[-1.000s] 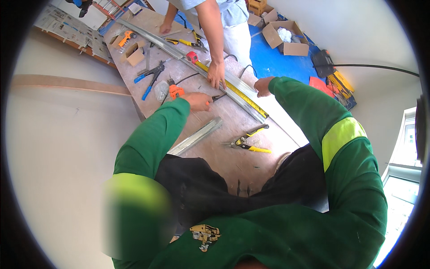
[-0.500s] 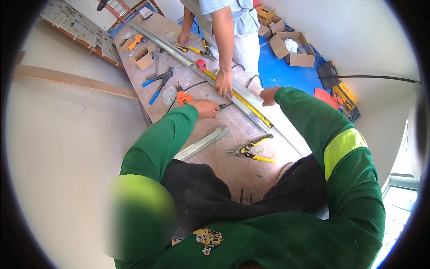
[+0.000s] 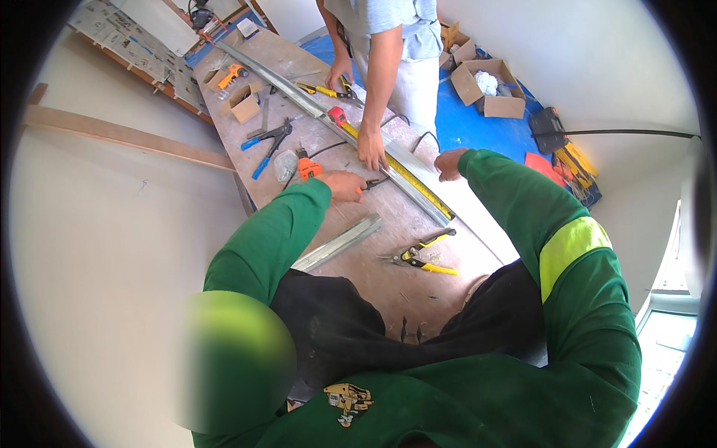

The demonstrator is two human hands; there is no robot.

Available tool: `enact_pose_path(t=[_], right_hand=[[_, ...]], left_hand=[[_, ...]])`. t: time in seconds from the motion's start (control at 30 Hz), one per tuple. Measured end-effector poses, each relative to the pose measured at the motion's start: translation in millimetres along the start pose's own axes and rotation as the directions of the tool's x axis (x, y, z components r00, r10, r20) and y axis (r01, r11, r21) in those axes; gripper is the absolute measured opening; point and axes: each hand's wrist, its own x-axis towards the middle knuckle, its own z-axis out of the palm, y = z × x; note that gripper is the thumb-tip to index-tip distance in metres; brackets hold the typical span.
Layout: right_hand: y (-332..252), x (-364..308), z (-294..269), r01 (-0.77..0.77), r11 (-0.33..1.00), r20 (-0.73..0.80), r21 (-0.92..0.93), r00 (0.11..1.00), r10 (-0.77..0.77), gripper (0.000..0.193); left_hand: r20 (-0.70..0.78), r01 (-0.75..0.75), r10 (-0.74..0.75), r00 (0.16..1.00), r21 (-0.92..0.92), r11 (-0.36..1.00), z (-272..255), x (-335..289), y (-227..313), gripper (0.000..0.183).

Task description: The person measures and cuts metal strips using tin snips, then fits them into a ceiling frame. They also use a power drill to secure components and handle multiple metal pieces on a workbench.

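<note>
My left hand (image 3: 343, 186) is closed around a small tool with an orange handle and a dark tip (image 3: 373, 183), just left of the long metal profile (image 3: 280, 82). My right hand (image 3: 450, 164) is curled at the table's right side, apart from the profile; what its fingers hold, if anything, is hidden. A yellow tape measure blade (image 3: 411, 181) runs out from its red case (image 3: 337, 116) along the profile. A co-worker's hand (image 3: 371, 149) presses on blade and profile; their other hand (image 3: 340, 71) is beside yellow-handled snips (image 3: 328, 92).
Closer to me lie yellow-and-black snips (image 3: 422, 257) and a short metal profile (image 3: 340, 243). An orange drill (image 3: 307, 166), a blue-handled riveter (image 3: 269, 142) and small cartons (image 3: 244, 103) are on the table's left. A larger carton (image 3: 489, 89) and a black tool case (image 3: 549, 128) are on the floor.
The co-worker's farther hand has moved right, closer to the yellow-handled snips. My view has shifted slightly. Both my hands keep about the same places.
</note>
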Motion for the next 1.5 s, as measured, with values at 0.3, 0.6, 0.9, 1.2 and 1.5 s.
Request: enact_pose_path(t=[0.3, 0.6, 0.9, 1.2, 1.5], right_hand=[[0, 4, 1, 0.021, 1.0, -0.003, -0.023, 1.0, -0.021, 0.041], [0, 2, -2, 0.036, 0.999, 0.008, -0.024, 0.999, -0.035, 0.039], [7, 2, -5, 0.028, 0.999, -0.122, -0.027, 0.992, -0.031, 0.04], [19, -10, -7, -0.097, 0.993, -0.153, 0.064, 0.983, 0.106, 0.054], [-16, -15, -7, 0.093, 0.993, -0.227, 0.074, 0.971, -0.074, 0.041]], left_hand=[[0.003, -0.019, 0.019, 1.0, 0.012, 1.0, 2, 2, -1, 0.061], [-0.013, -0.042, 0.043, 0.999, 0.042, 0.998, 2, 2, -2, 0.062], [0.013, -0.054, 0.054, 0.998, 0.014, 0.998, 0, -3, 2, 0.056], [0.08, 0.0, 0.0, 0.997, -0.003, 1.0, -2, -6, 1, 0.059], [0.177, 0.086, -0.091, 0.98, 0.038, 0.996, 26, -22, -10, 0.071]])
